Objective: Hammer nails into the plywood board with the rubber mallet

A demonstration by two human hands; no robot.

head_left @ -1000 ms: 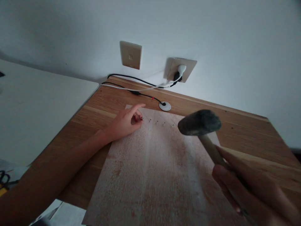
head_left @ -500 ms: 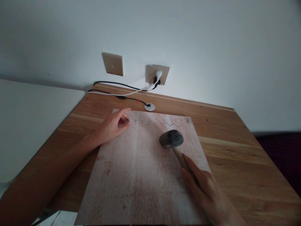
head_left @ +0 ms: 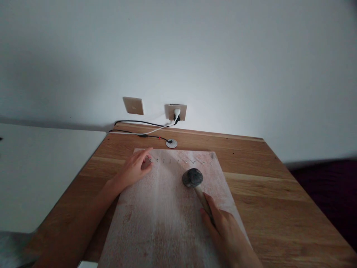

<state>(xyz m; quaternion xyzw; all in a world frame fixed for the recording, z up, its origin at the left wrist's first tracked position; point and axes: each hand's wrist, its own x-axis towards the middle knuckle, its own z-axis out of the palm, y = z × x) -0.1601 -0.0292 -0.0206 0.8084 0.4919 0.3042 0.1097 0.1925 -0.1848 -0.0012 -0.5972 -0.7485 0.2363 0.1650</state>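
A pale, whitewashed board (head_left: 167, 208) lies on the wooden desk, with a row of thin nails (head_left: 186, 162) standing near its far edge, some tilted. At the row's left end, my left hand (head_left: 136, 167) rests on the board, fingers curved around a nail (head_left: 150, 160). Its index finger and thumb are apart, with the nail between them; contact with it is hard to make out. My right hand (head_left: 223, 227) is wrapped around the wooden handle of a rubber mallet (head_left: 192, 178). The mallet's black head is over the board, on the near side of the nails.
The wooden desk (head_left: 259, 193) reaches back to a white wall. Black and white cables (head_left: 147, 133) run along its back edge to a wall socket (head_left: 182, 112) and a round cable grommet (head_left: 171, 143). A white surface (head_left: 50, 171) adjoins the left side.
The view has tilted upward, so the board and desk sit lower in the picture. My left thumb and index finger look slightly farther apart around the nail. The mallet stays in my right hand.
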